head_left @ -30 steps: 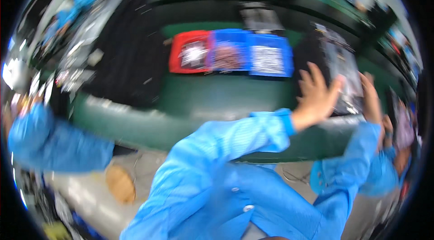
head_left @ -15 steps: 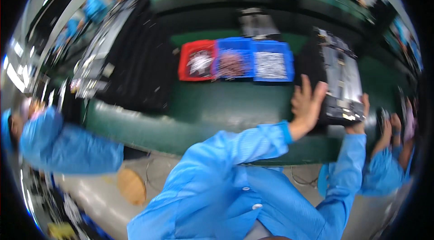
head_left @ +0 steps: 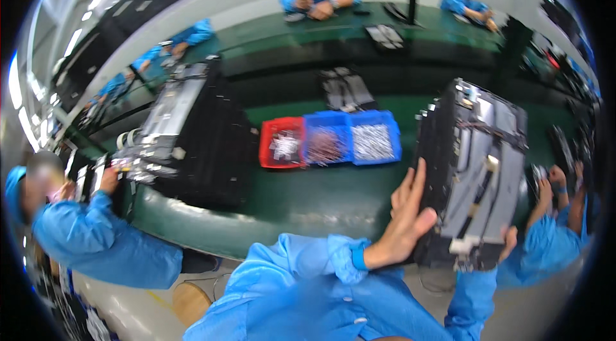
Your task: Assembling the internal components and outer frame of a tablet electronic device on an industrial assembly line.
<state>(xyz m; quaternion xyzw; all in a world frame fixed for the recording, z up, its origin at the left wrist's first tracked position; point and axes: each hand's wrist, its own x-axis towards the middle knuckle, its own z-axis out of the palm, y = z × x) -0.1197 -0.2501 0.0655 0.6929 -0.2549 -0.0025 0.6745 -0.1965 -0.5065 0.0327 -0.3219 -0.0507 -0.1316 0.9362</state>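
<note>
At the right of the table stands a stack of flat black panels (head_left: 443,167), grey-faced on top with dark strips and small metal fittings. They look like electronic device casings; the exact kind is unclear. My left hand (head_left: 401,225) lies along the stack's left side near the front, fingers stretched out and thumb apart. My right hand (head_left: 509,243) holds the stack's front right corner; only some fingers show past its edge, and the rest is hidden behind it.
Mid-table sit a red bin (head_left: 282,142) and two blue bins (head_left: 374,142) of small parts. A taller panel stack (head_left: 212,142) stands left; one flat panel (head_left: 346,87) lies behind the bins. Co-workers in blue sit at left (head_left: 106,238), right (head_left: 545,244) and across. A round stool (head_left: 191,302) is below.
The view has tilted, so the table sits lower in the picture. The right stack appears closer and turned slightly, both hands still against it. My left hand has moved toward its front.
</note>
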